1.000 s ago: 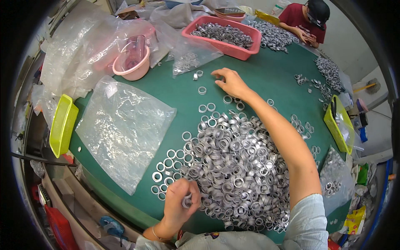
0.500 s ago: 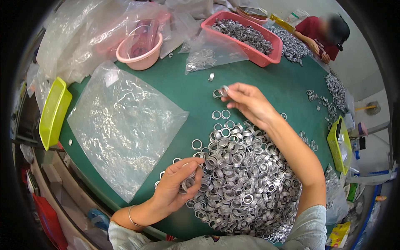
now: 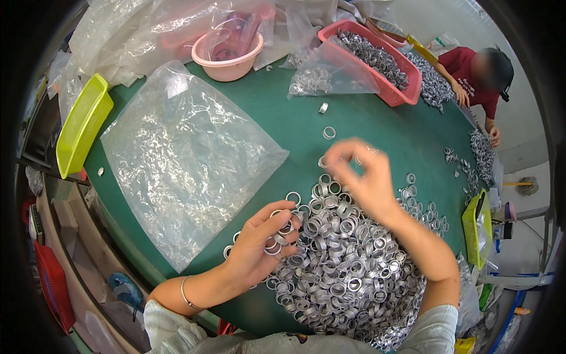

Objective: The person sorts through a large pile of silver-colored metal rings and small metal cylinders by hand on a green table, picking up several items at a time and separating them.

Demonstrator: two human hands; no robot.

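Left hand (image 3: 259, 245) cupping several metal rings (image 3: 277, 236) | right hand (image 3: 362, 177) blurred, raised above ring pile (image 3: 348, 265) | clear plastic bag (image 3: 183, 159) flat on green table (image 3: 389, 130)

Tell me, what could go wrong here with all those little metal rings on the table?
1. The left hand cups several rings loosely; a few could slip out and mix back into the ring pile.
2. The pile spreads close to the near edge of the green table, so rings might roll off.
3. The right hand is blurred in motion; it could knock the loose rings farther away.
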